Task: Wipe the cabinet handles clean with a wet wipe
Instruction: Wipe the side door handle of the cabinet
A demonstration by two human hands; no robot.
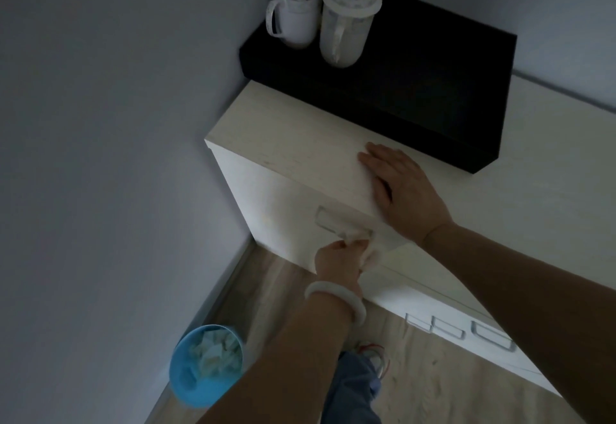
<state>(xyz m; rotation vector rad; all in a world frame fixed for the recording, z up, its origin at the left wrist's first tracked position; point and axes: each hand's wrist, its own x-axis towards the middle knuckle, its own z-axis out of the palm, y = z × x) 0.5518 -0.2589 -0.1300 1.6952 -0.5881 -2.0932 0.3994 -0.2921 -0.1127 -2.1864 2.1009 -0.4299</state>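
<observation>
2 hands apart — left hand (pixel 338 257) pinches white wet wipe (pixel 373 253) against pale rectangular cabinet handle (pixel 336 222); right hand (pixel 400 190) flat, fingers straight, on light wooden cabinet top (pixel 283 137).

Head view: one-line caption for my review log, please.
Left hand rubs a wet wipe along a cabinet handle while the right hand rests flat on the cabinet top.

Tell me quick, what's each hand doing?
Left hand: closed on the crumpled white wet wipe, rubbing the pale cabinet handle.
Right hand: open, flat on the cabinet top.
</observation>
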